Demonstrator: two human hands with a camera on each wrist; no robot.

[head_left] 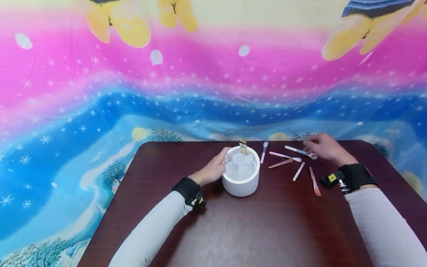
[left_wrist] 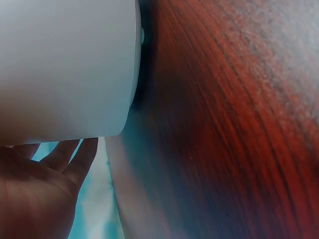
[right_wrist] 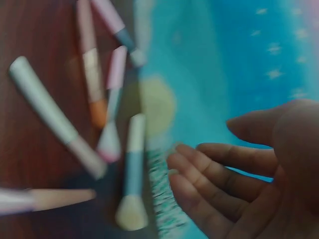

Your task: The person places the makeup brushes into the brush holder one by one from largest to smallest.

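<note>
A white round brush holder [head_left: 241,185] with clear inner compartments stands on the table. My left hand [head_left: 215,167] grips its left side; in the left wrist view the fingers [left_wrist: 82,159] reach behind its wall and their tips are hidden. One makeup brush [head_left: 243,147] with a gold band stands in a back compartment. My right hand [head_left: 323,147] hovers at the back right, over a makeup brush with a white-and-blue handle [head_left: 295,150]. In the right wrist view, nothing lies between its loosely bent fingers [right_wrist: 214,174], and that brush is beside them.
Several more makeup brushes lie spread right of the holder, among them a pink-handled one [head_left: 283,155], a short white one [head_left: 298,171] and a reddish one [head_left: 314,181]. The dark wooden table [head_left: 260,230] ends at a printed cloth backdrop [head_left: 213,92].
</note>
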